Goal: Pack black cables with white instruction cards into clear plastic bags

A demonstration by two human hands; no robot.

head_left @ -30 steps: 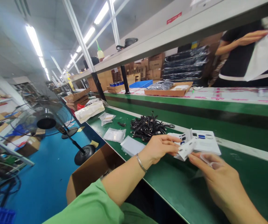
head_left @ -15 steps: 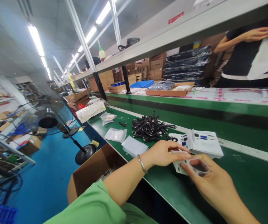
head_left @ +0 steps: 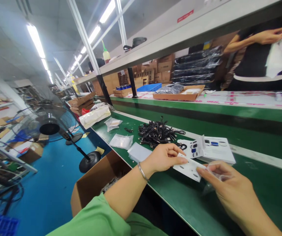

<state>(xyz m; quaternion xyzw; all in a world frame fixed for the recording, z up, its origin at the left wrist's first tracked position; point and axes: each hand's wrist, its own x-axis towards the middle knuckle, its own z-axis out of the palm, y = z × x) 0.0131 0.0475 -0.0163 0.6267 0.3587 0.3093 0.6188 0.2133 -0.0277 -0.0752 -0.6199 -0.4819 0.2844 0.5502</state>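
A white printed leaflet [head_left: 186, 168] is stretched between my hands over the green bench. My left hand [head_left: 164, 158] pinches its left end, thumb on top. With my right hand [head_left: 231, 185] I grip a crumpled clear plastic bag [head_left: 211, 182], and that thumb also rests on the leaflet's right end. Whether part of the leaflet lies inside the bag cannot be made out. Just beyond my hands are a stack of printed leaflets [head_left: 219, 150] and a heap of black cables [head_left: 155, 132]. Flat clear bags [head_left: 138, 151] lie left of my left hand.
An open cardboard box [head_left: 87, 183] stands below the bench edge. To the left is a floor fan [head_left: 50, 124]. A shelf [head_left: 160, 49] on posts crosses above the bench. Across from me, a person [head_left: 264, 52] handles white material behind a second counter [head_left: 249, 101].
The leaflet has come into fuller view, pulled flatter and tilted down to the right. My left hand has shifted slightly left; the bag in my right hand has crumpled from its rounded, open shape.
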